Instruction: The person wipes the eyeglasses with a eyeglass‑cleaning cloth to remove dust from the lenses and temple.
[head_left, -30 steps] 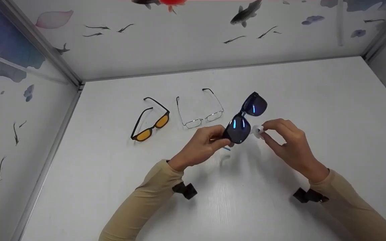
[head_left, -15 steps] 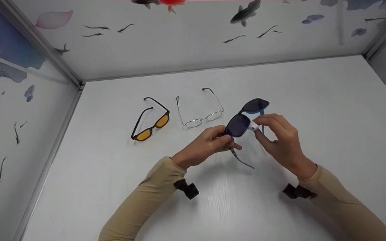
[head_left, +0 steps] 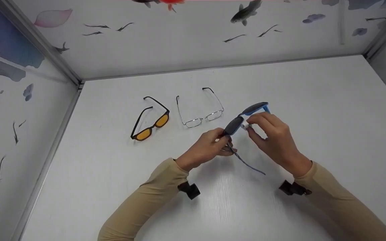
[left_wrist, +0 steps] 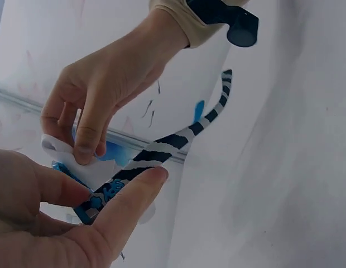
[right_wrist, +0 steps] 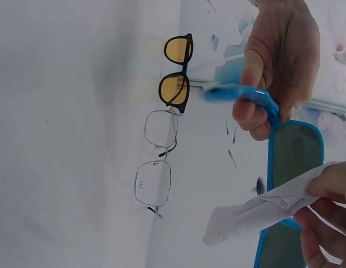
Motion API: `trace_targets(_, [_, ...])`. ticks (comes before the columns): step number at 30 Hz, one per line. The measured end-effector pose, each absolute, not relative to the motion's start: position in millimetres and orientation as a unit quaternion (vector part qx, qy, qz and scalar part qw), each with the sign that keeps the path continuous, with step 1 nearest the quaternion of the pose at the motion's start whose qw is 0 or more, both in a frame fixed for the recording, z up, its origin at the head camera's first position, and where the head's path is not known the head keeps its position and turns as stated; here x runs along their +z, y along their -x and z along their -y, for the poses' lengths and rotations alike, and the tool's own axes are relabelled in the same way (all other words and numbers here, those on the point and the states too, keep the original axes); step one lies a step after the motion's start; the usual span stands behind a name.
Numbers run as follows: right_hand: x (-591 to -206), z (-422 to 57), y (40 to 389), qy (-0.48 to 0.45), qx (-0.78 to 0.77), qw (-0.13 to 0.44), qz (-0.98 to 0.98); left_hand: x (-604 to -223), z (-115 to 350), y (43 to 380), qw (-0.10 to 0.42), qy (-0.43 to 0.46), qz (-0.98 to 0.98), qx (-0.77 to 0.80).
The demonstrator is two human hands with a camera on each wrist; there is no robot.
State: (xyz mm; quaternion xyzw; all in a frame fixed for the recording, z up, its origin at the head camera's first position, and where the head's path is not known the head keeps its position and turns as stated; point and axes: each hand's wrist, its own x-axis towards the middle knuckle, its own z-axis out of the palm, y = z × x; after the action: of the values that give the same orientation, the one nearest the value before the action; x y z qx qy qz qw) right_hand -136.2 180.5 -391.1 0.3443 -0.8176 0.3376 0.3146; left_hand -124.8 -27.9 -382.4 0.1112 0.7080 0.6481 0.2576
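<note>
My left hand (head_left: pixel 206 148) pinches dark-lensed sunglasses (head_left: pixel 233 126) at one hinge corner, holding them above the table. In the left wrist view the temple (left_wrist: pixel 162 149) near that hand shows black and white stripes with small blue lettering. The right wrist view shows a bright blue inner frame around grey-green lenses (right_wrist: pixel 297 151). Between thumb and fingers, my right hand (head_left: pixel 275 142) pinches a folded white cloth (right_wrist: pixel 273 204), which lies across the inner side of the sunglasses near the bridge. Part of the far lens is hidden behind the cloth in the right wrist view.
Black-framed glasses with orange lenses (head_left: pixel 143 134) lie with temples unfolded on the white table (head_left: pixel 112 187), left of the hands. Beside them rest thin metal-rimmed clear glasses (head_left: pixel 193 124), also unfolded. Panels printed with fish (head_left: pixel 245 14) stand behind and at the left.
The sunglasses have tilted, their lenses now nearly edge-on to the head view and the striped temple swung into sight. My right hand has moved left with the cloth, in behind the near lens.
</note>
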Motion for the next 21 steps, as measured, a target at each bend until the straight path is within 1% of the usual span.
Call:
trace_targets(7, [-386.1, -172.3, 136.7, -0.363, 0.325, 0.32, 0.812, -388.7, 21.5, 123.4, 0.235, -0.118, -0.746, 0.612])
trace_targets(14, [-387.6, -163.5, 133.7, -0.36, 0.305, 0.331, 0.817, -385.8, 15.9, 120.3, 0.232, -0.122, -0.763, 0.59])
trace_targets(21, [-393.5, -158.0, 133.6, -0.344, 0.284, 0.372, 0.814, -385.3, 13.8, 121.0, 0.233, -0.118, -0.78, 0.569])
